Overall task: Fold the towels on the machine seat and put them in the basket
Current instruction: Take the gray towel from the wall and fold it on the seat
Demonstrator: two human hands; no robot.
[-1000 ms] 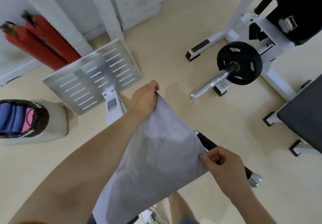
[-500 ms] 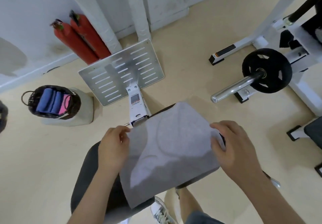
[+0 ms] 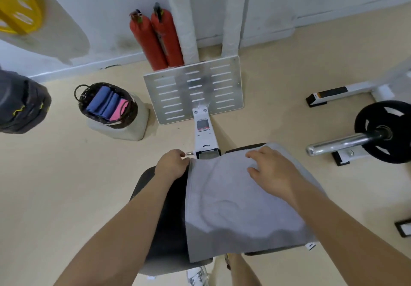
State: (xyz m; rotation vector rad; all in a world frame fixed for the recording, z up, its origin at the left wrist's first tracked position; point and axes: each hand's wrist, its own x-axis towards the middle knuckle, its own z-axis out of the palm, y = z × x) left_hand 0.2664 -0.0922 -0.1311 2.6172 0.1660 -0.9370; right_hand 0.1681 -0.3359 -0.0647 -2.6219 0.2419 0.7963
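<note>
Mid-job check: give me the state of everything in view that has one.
Grey towel: spread out flat.
Machine seat: right part covered by the towel.
Basket: holds folded blue towels and a pink towel.
Left-hand grip: pinches the towel's far left corner.
Right-hand grip: rests flat on the towel.
Fire extinguishers: standing upright, side by side.

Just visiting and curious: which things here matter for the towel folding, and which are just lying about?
In the job: grey towel, black seat, basket, folded towels, left hand, right hand.
Lying about: fire extinguishers, weight plate, dark bag.
</note>
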